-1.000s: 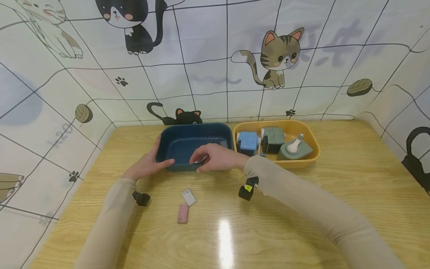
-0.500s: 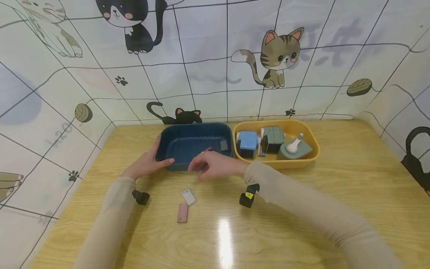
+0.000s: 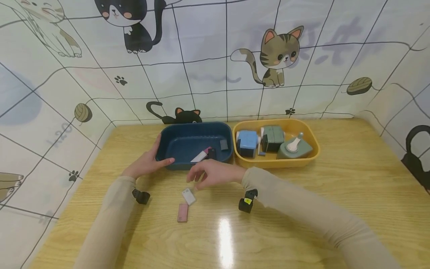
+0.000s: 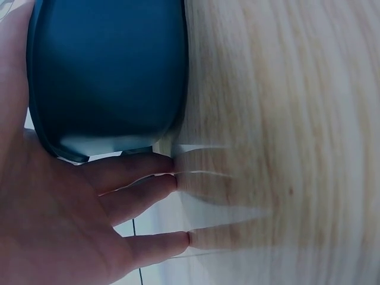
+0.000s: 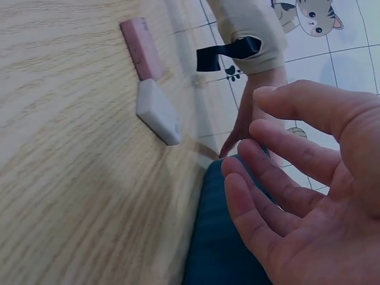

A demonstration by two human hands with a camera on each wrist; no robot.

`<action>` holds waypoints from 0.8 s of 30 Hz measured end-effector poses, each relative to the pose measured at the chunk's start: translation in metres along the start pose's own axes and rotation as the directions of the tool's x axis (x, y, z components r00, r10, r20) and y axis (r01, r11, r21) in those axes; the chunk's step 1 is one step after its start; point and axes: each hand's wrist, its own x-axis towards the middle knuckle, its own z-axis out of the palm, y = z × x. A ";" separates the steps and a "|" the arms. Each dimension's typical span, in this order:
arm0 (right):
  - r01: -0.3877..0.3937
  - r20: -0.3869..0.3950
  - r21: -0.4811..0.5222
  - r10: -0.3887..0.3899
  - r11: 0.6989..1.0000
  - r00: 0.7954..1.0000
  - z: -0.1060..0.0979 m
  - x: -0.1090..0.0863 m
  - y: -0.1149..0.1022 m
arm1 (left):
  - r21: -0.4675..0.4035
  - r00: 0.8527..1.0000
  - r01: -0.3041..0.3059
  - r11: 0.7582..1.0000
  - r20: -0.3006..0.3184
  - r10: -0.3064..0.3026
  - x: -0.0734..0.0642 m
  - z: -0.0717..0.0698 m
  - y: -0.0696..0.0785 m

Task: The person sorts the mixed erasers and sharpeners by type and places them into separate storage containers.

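Note:
My left hand (image 3: 147, 162) spans the left front corner of a dark blue tub (image 3: 183, 147). Its thumb lies along the front rim and its straight fingers are against the outer wall. In front of the tub hovers my right hand (image 3: 216, 173), fingers loosely bent, nothing between them. Below its fingertips are a white eraser (image 3: 189, 196) and a pink eraser (image 3: 183, 213) on the table, also seen in the right wrist view. Inside the tub lie a white block (image 3: 199, 157), a black block (image 3: 211, 153), a partly covered pink one and a grey block (image 3: 224, 145).
Right of the blue tub stands a yellow tub (image 3: 314, 140). It holds a blue crank pencil sharpener (image 3: 248, 142), a green one (image 3: 273, 138) and a grey-green device (image 3: 297, 149) with a white crank. Behind both rises a cat-patterned backdrop (image 3: 208, 82).
My right hand has come out of the blue tub and moved toward the table erasers, uncovering the white, pink and black blocks inside. My left hand has stayed at the tub's corner.

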 end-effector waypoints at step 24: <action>-0.028 0.038 -0.007 0.028 1.000 0.999 0.018 0.003 0.013 | -0.012 1.000 0.008 1.000 -0.006 -0.008 0.001 0.001 -0.003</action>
